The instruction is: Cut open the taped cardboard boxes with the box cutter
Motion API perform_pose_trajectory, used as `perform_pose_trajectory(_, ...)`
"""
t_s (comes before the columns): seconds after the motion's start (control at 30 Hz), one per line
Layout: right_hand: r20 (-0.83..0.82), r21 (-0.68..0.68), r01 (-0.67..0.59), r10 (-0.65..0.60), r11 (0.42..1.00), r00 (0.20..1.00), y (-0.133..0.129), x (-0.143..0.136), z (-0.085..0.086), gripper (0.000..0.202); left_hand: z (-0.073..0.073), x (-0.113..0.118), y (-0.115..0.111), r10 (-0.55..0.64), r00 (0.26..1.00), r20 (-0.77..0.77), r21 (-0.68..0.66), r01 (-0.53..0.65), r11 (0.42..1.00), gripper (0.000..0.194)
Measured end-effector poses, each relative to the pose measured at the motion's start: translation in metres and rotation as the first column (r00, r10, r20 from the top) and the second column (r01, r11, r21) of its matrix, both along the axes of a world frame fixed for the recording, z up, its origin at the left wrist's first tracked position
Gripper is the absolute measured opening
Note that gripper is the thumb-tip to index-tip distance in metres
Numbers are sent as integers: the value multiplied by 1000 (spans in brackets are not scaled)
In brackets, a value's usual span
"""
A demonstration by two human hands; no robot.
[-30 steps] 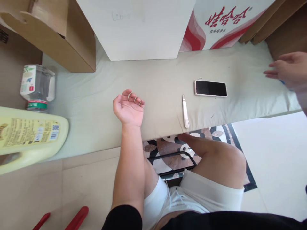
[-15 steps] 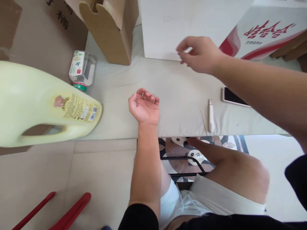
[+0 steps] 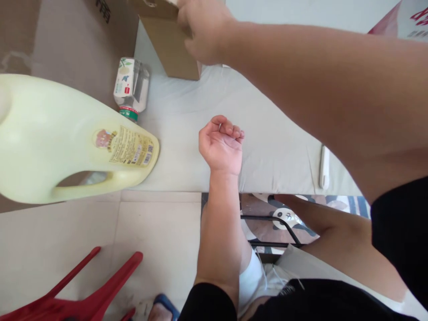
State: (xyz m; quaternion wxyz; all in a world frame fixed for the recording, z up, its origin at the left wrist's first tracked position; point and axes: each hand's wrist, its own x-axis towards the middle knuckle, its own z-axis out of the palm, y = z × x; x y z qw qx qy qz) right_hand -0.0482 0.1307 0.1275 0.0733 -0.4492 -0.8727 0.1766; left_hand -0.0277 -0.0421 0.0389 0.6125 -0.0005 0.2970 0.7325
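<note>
My left hand (image 3: 223, 145) rests palm up on the pale cloth (image 3: 277, 147), its fingers loosely curled and nothing in them. At the top, my right hand (image 3: 207, 33) is at the upper right side of a brown cardboard box (image 3: 170, 49). Its fingers are partly hidden against the box, so their hold cannot be made out. A clear bottle with a green cap (image 3: 132, 87) lies left of that box. The large pale yellow jug (image 3: 67, 133) fills the left side. A white cutter-like tool (image 3: 324, 167) lies under my right forearm, near the cloth's edge.
A large brown carton (image 3: 83, 49) stands at the upper left. Behind my right arm are a white surface (image 3: 284, 11) and a white-and-red box (image 3: 404, 20). A red plastic stool (image 3: 100, 290) is on the floor at lower left.
My right hand has moved left from beside the white box to the brown box. The view has shifted, so the phone no longer shows. My left hand keeps its loosely curled pose.
</note>
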Motion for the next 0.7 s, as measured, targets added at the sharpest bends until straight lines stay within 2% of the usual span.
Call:
perform_pose_trajectory(0.03,4,27,-3,3,1000,1000,-3,5,1,21,-1,-1,1,30,999,-38,-24,-31,999,27)
perform_pose_trajectory(0.1,-36,92,-7,11,996,999,-14,19,3,22,-4,-3,2,161,978,-133,-95,-175,980,21)
perform_pose_trajectory(0.17,-96,129,-16,28,991,995,-30,40,0,13,-6,-4,3,323,916,-236,-153,-364,919,16)
perform_pose_trajectory(0.2,-123,128,-21,37,992,992,-40,53,-3,22,-7,-4,3,384,880,-278,-160,-437,885,14)
perform_pose_trajectory(0.27,-151,94,-18,33,995,988,-62,83,-14,31,-7,-3,1,449,828,-337,-130,-513,848,13)
perform_pose_trajectory(0.37,-248,96,15,10,995,969,-97,137,-33,27,-3,-3,-4,541,733,-412,-54,-613,788,13)
perform_pose_trajectory(0.4,-355,139,41,11,989,935,-111,158,-38,24,-1,-3,-5,592,676,-437,-25,-668,744,14)
perform_pose_trajectory(0.47,-524,226,9,114,974,844,-140,201,-43,22,2,-5,-7,676,564,-474,33,-757,653,15)
perform_pose_trajectory(0.5,-587,249,3,148,969,796,-154,222,-44,22,3,-6,-7,694,534,-483,59,-771,635,16)
perform_pose_trajectory(0.53,-626,256,-16,178,967,759,-169,242,-43,20,4,-6,-7,679,551,-486,67,-751,657,15)
perform_pose_trajectory(0.57,-616,231,-12,156,973,773,-182,261,-42,21,5,-5,-6,645,594,-481,85,-700,709,17)
perform_pose_trajectory(0.63,-619,240,2,151,971,771,-203,290,-42,21,7,2,-4,513,726,-457,153,-504,850,25)
perform_pose_trajectory(0.7,-656,238,42,129,970,743,-214,309,-47,22,9,14,-2,370,828,-422,251,-286,925,35)
